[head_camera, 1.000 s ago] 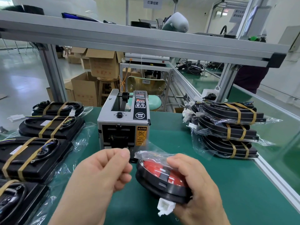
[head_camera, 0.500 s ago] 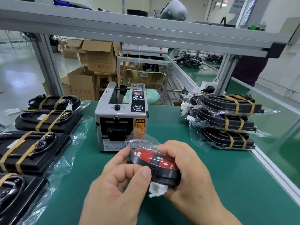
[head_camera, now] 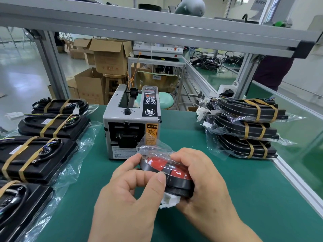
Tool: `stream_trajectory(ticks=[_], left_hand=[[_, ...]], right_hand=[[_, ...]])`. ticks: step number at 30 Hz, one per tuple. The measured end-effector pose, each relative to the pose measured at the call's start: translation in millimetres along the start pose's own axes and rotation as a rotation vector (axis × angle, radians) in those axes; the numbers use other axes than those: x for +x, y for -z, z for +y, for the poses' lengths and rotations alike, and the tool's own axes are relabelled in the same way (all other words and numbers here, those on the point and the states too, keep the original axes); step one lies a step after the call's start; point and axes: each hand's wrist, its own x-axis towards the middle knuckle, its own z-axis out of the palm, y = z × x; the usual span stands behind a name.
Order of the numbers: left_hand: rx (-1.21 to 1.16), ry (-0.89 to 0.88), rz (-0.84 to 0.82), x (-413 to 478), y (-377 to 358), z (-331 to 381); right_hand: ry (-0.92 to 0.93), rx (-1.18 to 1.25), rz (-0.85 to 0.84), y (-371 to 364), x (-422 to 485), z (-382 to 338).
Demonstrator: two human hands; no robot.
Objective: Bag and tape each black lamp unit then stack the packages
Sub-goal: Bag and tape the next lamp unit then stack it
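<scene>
Pinching a bagged lamp unit (head_camera: 167, 169) between left hand (head_camera: 129, 194) and right hand (head_camera: 202, 180), the person looks mid-sealing, a finished stack (head_camera: 244, 126) right of the grip, several units (head_camera: 35, 158) waiting left of it.

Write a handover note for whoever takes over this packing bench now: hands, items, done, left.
Left hand pinches, right hand grips the round black red-faced lamp unit, inside its clear plastic bag, above the green bench mat.
Done: stack of three bagged black units at right.
Left: tape this bag at the grey tape dispenser, stack it; the banded black units at left look not yet sealed.
</scene>
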Motion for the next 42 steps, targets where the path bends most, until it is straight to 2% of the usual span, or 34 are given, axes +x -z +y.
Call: stream_trajectory(ticks=[10, 20, 24, 28, 31, 33, 35, 39, 42], left_hand=[[0.003, 0.000, 0.065, -4, -5, 0], [-0.059, -0.056, 0.206, -7, -16, -7], [-0.130, -0.060, 0.205, -6, -18, -11], [-0.235, -0.028, 0.097, 2, -13, -20], [-0.287, 0.039, -0.118, 10, -10, -23], [-0.487, 0.151, -0.311, 17, -8, -25], [-0.725, 0.260, -0.437, 22, -3, -22], [-0.803, 0.322, -0.471, 30, 7, -25], [-0.823, 0.338, -0.496, 37, 16, -29]], right_hand=[[-0.009, -0.021, 0.000, -2, 0, -2], [-0.018, -0.049, 0.012, -4, -1, -4], [-0.015, -0.058, 0.023, -5, -2, -4], [-0.025, -0.048, 0.036, -5, -1, -4], [0.001, -0.021, 0.040, -4, -1, -4], [0.010, -0.008, 0.017, -2, 0, -3], [0.019, -0.022, -0.017, 0, 2, -3], [0.047, -0.071, -0.070, 1, 6, -7], [0.038, 0.016, -0.238, 11, 9, -4]])
